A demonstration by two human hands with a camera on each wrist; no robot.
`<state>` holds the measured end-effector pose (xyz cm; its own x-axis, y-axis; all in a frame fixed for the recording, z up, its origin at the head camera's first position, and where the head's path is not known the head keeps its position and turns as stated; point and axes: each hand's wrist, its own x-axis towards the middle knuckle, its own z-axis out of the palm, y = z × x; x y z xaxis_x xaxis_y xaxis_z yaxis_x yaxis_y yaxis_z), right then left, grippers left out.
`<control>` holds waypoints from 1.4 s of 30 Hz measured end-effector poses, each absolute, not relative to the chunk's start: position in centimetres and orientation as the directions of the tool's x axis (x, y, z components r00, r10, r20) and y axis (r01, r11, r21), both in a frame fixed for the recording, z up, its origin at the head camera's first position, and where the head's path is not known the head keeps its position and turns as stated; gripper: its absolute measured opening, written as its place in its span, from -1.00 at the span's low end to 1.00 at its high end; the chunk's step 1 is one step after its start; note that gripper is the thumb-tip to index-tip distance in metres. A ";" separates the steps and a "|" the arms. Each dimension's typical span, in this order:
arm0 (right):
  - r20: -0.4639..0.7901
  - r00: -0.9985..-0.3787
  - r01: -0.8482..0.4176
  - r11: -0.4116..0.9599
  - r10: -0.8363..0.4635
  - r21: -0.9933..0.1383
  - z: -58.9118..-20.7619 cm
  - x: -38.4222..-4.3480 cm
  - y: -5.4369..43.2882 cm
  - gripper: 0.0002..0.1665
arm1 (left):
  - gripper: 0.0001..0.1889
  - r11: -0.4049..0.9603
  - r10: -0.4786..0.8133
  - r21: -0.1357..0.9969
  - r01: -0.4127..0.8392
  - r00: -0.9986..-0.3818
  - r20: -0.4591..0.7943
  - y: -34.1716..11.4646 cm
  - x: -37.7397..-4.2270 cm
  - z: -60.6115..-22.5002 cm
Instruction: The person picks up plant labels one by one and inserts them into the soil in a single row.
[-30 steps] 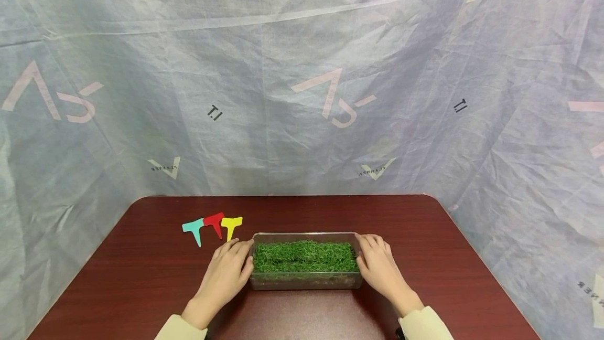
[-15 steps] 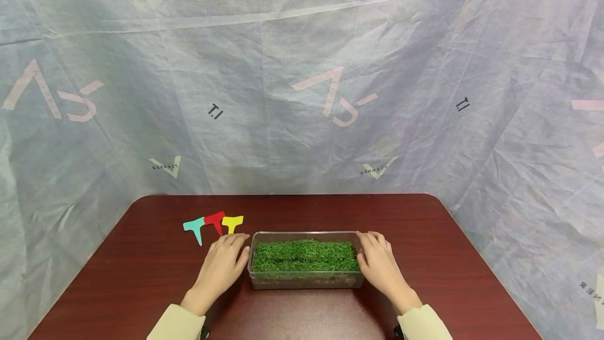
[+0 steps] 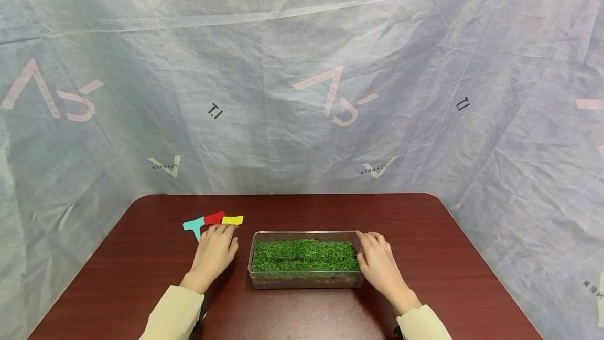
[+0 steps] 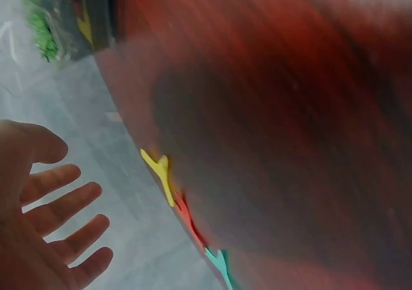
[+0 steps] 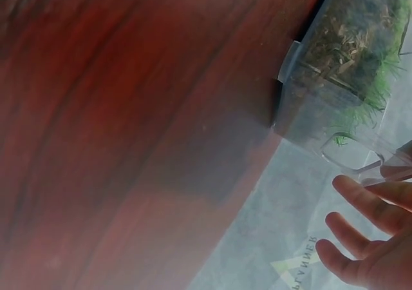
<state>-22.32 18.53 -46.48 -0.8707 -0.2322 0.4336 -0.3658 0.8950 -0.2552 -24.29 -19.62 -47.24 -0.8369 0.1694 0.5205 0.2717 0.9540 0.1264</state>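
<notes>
A clear plastic box (image 3: 306, 281) filled with green grass (image 3: 306, 256) stands on the table. My right hand (image 3: 381, 266) rests at its right end; in the right wrist view, its fingers lie fairly straight beside the box's clear wall (image 5: 309, 119). To the box's left, my left hand (image 3: 212, 253) hovers apart from it, holding nothing, fingers loosely extended near three T-shaped tags. These are blue (image 3: 192, 225), red (image 3: 215, 218) and yellow (image 3: 233, 220). In the head view, the hand hides the stems of the red and yellow tags and part of the blue one.
The dark red wooden table (image 3: 302, 314) has rounded far corners. A printed grey cloth (image 3: 264, 93) hangs behind it and along both sides. In the right wrist view, brown woody material (image 5: 344, 45) shows beneath the grass through the box wall.
My left hand has let go of the box's left end and moved left to the tags, partly covering them. My right hand stays at the right end, and the box looks nearly still.
</notes>
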 end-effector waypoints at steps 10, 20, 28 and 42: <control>0.417 -0.880 -0.349 0.904 -0.226 -0.247 -46.3 -22.3 18.7 -0.48 | -0.67 0.965 0.136 0.129 0.228 -0.857 0.497 -20.2 -26.5 -47.9; 0.418 -0.880 -0.350 0.902 -0.224 -0.252 -46.3 -22.2 18.7 -0.46 | -0.67 0.974 0.105 0.135 0.181 -0.891 0.441 -20.9 -28.2 -48.8; 0.421 -0.880 -0.347 0.903 -0.221 -0.252 -46.4 -22.3 18.5 -0.46 | -0.65 0.981 0.090 0.126 0.148 -0.920 0.381 -21.3 -29.2 -48.7; 0.419 -0.882 -0.338 0.909 -0.216 -0.244 -46.5 -22.1 18.2 -0.47 | -0.56 0.989 0.102 0.068 0.131 -0.941 0.322 -21.0 -30.2 -49.4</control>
